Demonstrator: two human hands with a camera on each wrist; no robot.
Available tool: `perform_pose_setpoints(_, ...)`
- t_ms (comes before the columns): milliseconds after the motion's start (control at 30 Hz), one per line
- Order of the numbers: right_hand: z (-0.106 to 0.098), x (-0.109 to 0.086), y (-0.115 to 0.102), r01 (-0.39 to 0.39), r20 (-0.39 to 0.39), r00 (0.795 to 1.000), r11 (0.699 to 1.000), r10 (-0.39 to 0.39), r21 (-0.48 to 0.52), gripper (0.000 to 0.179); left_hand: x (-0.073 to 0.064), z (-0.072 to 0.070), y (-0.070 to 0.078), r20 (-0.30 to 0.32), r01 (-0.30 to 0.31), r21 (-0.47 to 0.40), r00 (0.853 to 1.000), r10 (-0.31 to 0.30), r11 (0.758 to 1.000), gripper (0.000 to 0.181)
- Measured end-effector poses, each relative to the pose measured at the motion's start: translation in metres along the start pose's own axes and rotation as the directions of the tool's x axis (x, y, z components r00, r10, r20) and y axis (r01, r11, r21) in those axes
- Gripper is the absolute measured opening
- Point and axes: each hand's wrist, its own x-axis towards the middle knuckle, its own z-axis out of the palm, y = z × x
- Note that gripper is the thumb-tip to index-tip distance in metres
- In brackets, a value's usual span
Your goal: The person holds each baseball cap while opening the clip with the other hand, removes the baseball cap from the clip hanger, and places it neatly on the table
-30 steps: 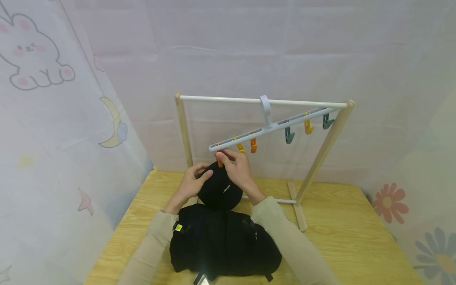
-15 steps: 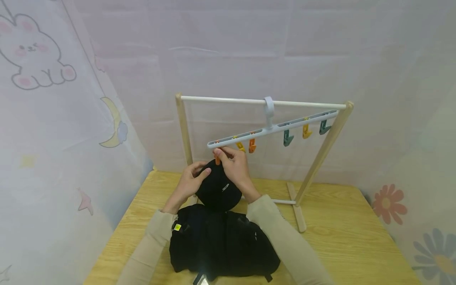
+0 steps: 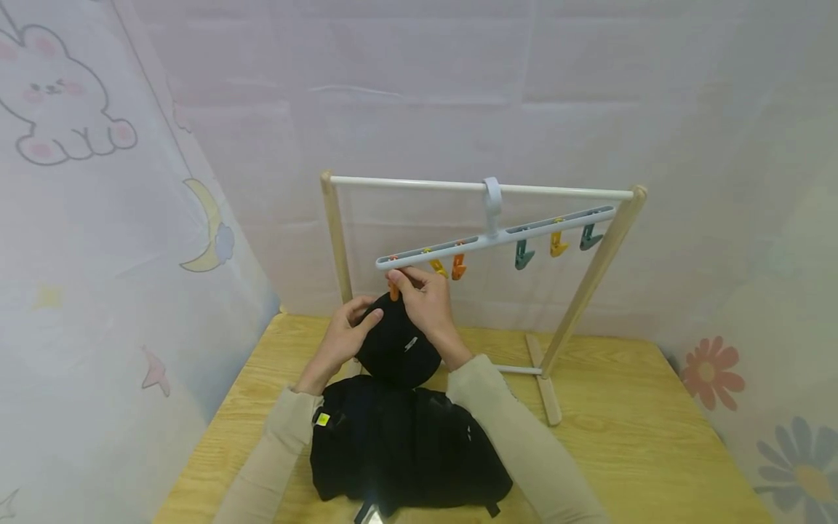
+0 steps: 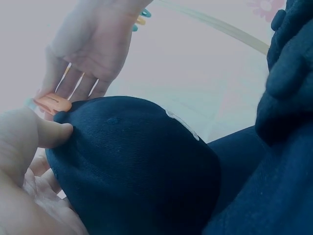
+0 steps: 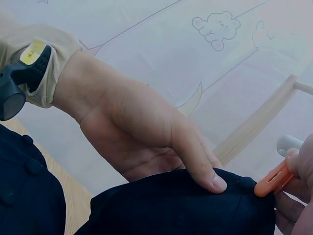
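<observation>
A black cap [image 3: 399, 346] with a small white logo hangs under the left end of a pale clip hanger [image 3: 494, 239]. My left hand [image 3: 343, 331] holds the cap's left side, thumb [image 4: 56, 133] on the near face and fingers behind. At the top of the cap, my right hand [image 3: 428, 302] pinches an orange clip [image 3: 393, 290] between thumb and fingers. The clip's tip [image 5: 264, 188] meets the cap's fabric in the right wrist view. Below the cap lies a bulky black fabric bundle [image 3: 412, 451] with a yellow-green tag and short straps.
The hanger hooks over the white rod [image 3: 406, 182] of a wooden stand [image 3: 592, 280]. Yellow [image 3: 558, 244], green [image 3: 523, 256] and orange clips dangle along it. Everything stands on a wood-grain table [image 3: 635, 422], with printed cloth walls [image 3: 720, 182] behind and beside.
The hanger's left end has swung slightly left and up, and the clip, cap and both hands have moved a little left with it. Both holds stay the same.
</observation>
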Motion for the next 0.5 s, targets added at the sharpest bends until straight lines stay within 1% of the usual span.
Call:
perform_pose_setpoints(233,0.0025,0.0006,-0.0012,-0.006,-0.006,1.0,1.0,0.006,0.017,0.023,-0.0036,-0.0007,0.0026,-0.012,0.001,0.015,1.0,-0.001,1.0,0.028)
perform_pose_setpoints(500,0.0022,0.0034,-0.0022,0.016,-0.012,1.0,1.0,-0.016,0.011,0.024,-0.003,0.0001,0.0022,-0.017,-0.002,0.005,1.0,0.002,1.0,0.027)
